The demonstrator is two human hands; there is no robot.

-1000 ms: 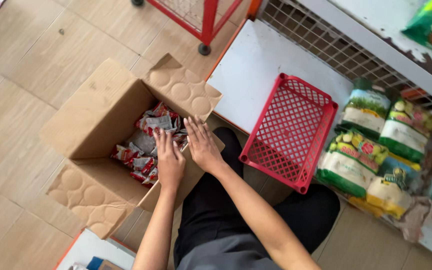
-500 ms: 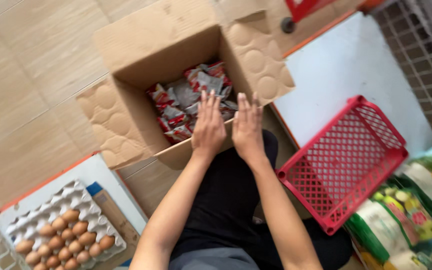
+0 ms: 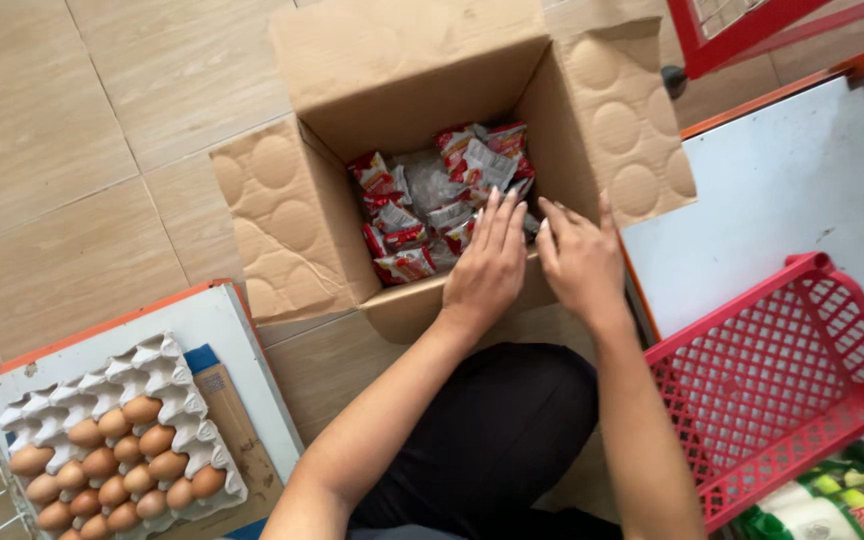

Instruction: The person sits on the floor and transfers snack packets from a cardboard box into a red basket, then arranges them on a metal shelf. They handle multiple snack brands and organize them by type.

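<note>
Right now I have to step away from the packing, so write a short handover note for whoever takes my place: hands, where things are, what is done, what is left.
Left hand: open, flat, fingers reaching over the near wall of the open brown cardboard box, on the red-and-silver snack packets.
Right hand: open, at the box's near right corner, fingertips among the packets.
Neither hand visibly grips a packet.
Red plastic lattice basket: on the right, nothing visible in it.
Grey tray of brown eggs: lower left, untouched.
Done: box flaps open.
Left: packets all lie in the box.
</note>
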